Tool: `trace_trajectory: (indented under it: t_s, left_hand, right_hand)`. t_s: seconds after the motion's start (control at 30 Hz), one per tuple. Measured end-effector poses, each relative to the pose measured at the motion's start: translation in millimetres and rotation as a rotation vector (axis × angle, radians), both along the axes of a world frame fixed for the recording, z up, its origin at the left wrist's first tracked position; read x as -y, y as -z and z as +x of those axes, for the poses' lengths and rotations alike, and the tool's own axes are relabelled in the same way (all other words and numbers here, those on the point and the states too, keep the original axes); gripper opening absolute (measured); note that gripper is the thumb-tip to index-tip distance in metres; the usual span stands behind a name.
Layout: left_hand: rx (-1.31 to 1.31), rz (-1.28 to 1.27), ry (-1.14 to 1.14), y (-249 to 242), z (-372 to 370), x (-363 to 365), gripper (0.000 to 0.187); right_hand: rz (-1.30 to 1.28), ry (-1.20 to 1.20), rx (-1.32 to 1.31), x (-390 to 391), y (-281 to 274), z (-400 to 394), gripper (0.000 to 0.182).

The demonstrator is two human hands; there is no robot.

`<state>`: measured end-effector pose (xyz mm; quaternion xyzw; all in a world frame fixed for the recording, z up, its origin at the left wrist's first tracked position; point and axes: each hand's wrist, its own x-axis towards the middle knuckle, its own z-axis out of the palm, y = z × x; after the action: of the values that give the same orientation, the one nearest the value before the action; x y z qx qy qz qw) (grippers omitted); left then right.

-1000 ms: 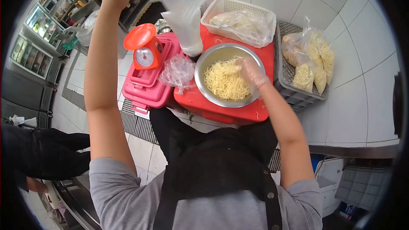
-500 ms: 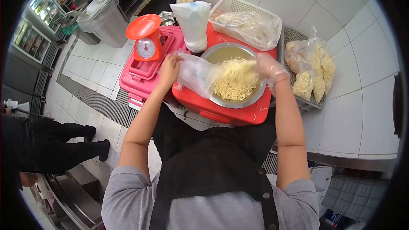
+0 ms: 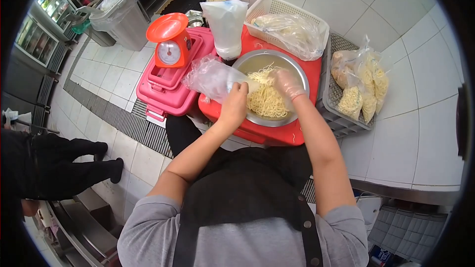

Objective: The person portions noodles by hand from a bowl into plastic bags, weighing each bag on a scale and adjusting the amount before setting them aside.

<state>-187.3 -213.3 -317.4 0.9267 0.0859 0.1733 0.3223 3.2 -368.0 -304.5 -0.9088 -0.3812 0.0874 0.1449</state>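
A metal bowl (image 3: 303, 76) holds a heap of thin yellow noodles (image 3: 267, 100). My left hand (image 3: 235, 105) pinches the mouth of a clear plastic bag (image 3: 210, 78) at the bowl's left rim. The bag stretches left toward the pink cooler and has some pale noodles at its opening. Over the bowl, my right hand (image 3: 288, 84), in a clear plastic glove, curls down into the noodles. Its fingers are slightly blurred and partly hidden, closed around some strands.
The bowl stands on a red cooler (image 3: 232, 127). An orange scale (image 3: 169, 52) sits on a pink cooler (image 3: 156, 96). Behind are an upright plastic bag (image 3: 225, 27) and a white basket (image 3: 316, 44); right, a grey crate (image 3: 341, 119) with bagged noodles (image 3: 351, 101). A person (image 3: 64, 163) stands left.
My left hand has moved right to the bag's mouth, and the bag has crumpled leftward. My right hand has come left and down into the noodles from the bowl's right rim.
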Motion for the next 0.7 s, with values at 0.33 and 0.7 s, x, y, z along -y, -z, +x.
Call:
trace_trajectory:
  t_s: [0.33, 0.7]
  left_hand:
    - [0.28, -0.086, -0.134, -64, -35, -33, 0.022]
    - [0.257, -0.117, -0.143, -55, -51, -37, 0.032]
  right_hand:
    - [0.649, 0.092, 0.087, 13, -137, -20, 0.035]
    - [0.126, 0.063, -0.297, 49, -48, -4, 0.038]
